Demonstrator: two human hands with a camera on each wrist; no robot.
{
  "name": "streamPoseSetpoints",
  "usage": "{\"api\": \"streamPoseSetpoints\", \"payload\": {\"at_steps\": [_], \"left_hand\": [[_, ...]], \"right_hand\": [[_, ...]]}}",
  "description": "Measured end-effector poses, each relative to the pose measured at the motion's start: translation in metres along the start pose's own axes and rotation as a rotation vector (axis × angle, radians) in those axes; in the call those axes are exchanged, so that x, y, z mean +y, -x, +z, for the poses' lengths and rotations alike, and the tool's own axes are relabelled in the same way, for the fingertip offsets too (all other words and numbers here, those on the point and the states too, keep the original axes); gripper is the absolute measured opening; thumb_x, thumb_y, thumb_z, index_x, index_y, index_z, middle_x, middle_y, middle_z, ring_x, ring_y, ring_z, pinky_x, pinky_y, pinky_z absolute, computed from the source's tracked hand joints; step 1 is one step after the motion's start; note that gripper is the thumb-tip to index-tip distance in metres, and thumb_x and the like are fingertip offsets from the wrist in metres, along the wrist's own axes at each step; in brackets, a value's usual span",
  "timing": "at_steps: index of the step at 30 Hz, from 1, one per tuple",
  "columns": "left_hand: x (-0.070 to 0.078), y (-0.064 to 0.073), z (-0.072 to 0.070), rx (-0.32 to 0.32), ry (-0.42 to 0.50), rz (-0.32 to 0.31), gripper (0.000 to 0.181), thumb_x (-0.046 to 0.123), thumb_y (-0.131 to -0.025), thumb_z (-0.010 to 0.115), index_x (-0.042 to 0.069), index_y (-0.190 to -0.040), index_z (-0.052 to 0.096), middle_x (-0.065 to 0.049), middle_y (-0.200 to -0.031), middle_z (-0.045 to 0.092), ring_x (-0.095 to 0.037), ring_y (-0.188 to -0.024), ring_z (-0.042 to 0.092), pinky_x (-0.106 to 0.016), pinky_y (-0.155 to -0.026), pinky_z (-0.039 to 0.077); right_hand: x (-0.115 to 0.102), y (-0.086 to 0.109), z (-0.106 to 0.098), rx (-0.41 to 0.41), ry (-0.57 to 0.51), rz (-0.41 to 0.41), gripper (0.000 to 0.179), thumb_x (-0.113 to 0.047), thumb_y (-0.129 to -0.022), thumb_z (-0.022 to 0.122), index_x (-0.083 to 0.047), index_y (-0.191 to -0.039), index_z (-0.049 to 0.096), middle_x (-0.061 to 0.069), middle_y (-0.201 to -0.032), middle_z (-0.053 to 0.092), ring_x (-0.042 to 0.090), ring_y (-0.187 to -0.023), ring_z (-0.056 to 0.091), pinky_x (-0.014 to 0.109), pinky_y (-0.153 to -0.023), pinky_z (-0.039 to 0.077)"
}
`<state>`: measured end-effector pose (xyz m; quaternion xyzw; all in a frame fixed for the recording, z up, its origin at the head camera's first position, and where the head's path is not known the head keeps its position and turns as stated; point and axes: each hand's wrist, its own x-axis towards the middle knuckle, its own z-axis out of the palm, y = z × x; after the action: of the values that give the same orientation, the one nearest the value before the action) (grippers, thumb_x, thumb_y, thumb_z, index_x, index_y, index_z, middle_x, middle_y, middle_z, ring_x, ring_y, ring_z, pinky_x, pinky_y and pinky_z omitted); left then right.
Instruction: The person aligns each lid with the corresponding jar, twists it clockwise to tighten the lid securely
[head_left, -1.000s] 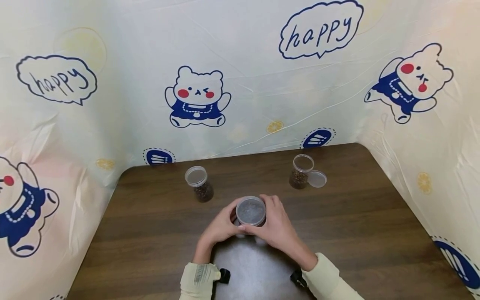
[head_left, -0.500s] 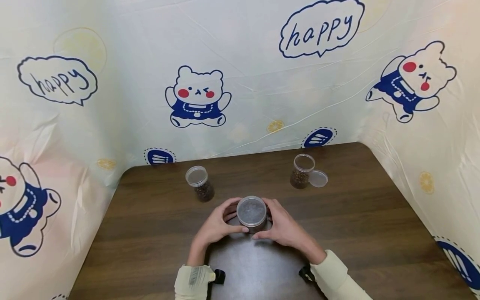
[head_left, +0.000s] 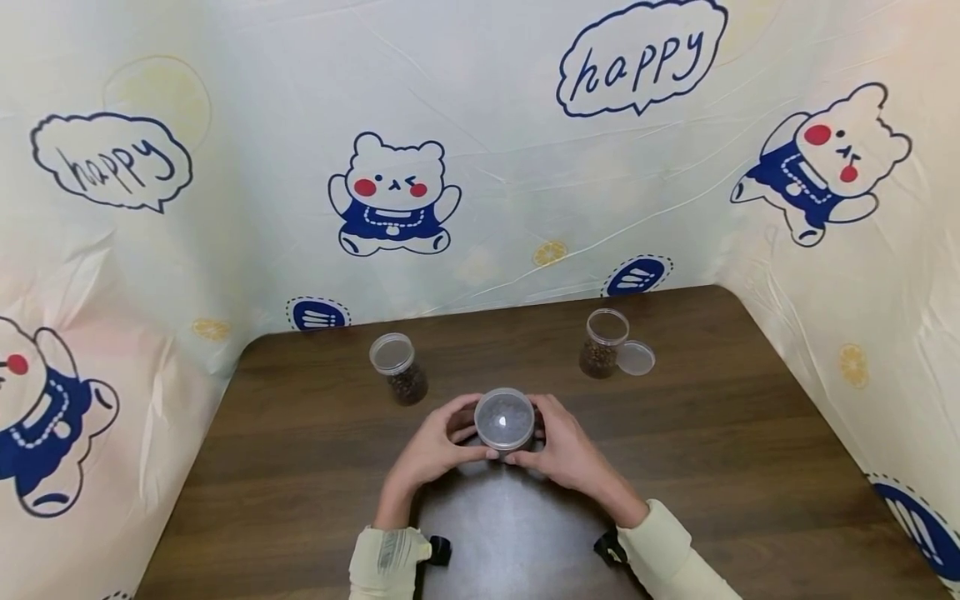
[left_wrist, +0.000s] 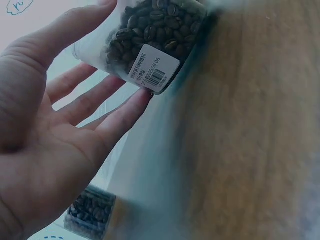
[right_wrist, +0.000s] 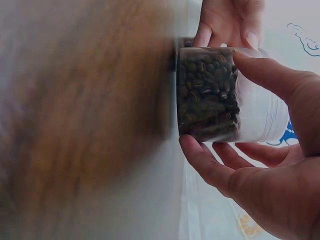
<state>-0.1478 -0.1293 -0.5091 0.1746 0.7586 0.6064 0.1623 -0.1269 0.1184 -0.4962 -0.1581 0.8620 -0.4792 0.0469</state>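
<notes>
Front and centre in the head view is a clear plastic jar [head_left: 504, 423], its round lid on top. The right wrist view shows coffee beans [right_wrist: 207, 92] filling the lower part of this jar. My left hand [head_left: 438, 446] grips it from the left, thumb at the near side and fingers along the far side. From the right, my right hand [head_left: 568, 446] holds it the same way, so the two thumbs nearly meet in front. A white printed label [left_wrist: 154, 69] shows low on the jar in the left wrist view. The base is close to the table.
A lidded jar of beans [head_left: 399, 368] stands at the back left of the brown table [head_left: 300, 467]. At the back right stands a jar without a lid [head_left: 602, 343], with a loose clear lid [head_left: 636, 358] beside it. A printed cloth [head_left: 495, 150] hangs behind the table.
My fingers have moved from around the lid to the jar's sides, and my thumbs have drawn apart. Since half a second ago, the jar has shifted slightly away, and a bright glare now shows on its lid.
</notes>
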Motion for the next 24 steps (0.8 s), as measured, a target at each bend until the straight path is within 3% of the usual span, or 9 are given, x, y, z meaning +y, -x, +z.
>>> {"api": "streamPoseSetpoints", "payload": {"at_steps": [11,18,24], "left_hand": [[0.005,-0.017,0.0,0.072,0.01,0.021,0.076,0.01,-0.082,0.091,0.019,-0.149,0.056,-0.011,-0.149,0.059,-0.033,-0.137,0.061,-0.036,-0.111,0.054],[0.002,-0.036,0.001,0.13,0.047,0.042,0.071,0.005,-0.084,0.088,0.014,-0.147,0.057,-0.014,-0.147,0.062,-0.032,-0.137,0.062,-0.034,-0.11,0.054],[0.001,-0.054,0.001,0.199,0.028,0.054,0.068,0.007,-0.086,0.087,0.013,-0.147,0.057,-0.016,-0.147,0.063,-0.032,-0.139,0.061,-0.037,-0.111,0.054]], "right_hand": [[0.005,-0.014,-0.009,0.02,-0.062,-0.002,0.081,-0.013,-0.08,0.093,-0.008,-0.15,0.052,0.012,-0.134,0.06,0.027,-0.123,0.064,0.039,-0.098,0.061],[0.013,-0.03,-0.013,0.07,-0.117,0.018,0.08,-0.007,-0.08,0.092,-0.004,-0.15,0.051,0.017,-0.141,0.062,0.033,-0.127,0.065,0.041,-0.101,0.06],[0.018,-0.049,-0.016,0.102,-0.147,0.054,0.079,-0.006,-0.083,0.09,-0.005,-0.151,0.05,0.019,-0.144,0.062,0.035,-0.132,0.063,0.044,-0.103,0.059]]}}
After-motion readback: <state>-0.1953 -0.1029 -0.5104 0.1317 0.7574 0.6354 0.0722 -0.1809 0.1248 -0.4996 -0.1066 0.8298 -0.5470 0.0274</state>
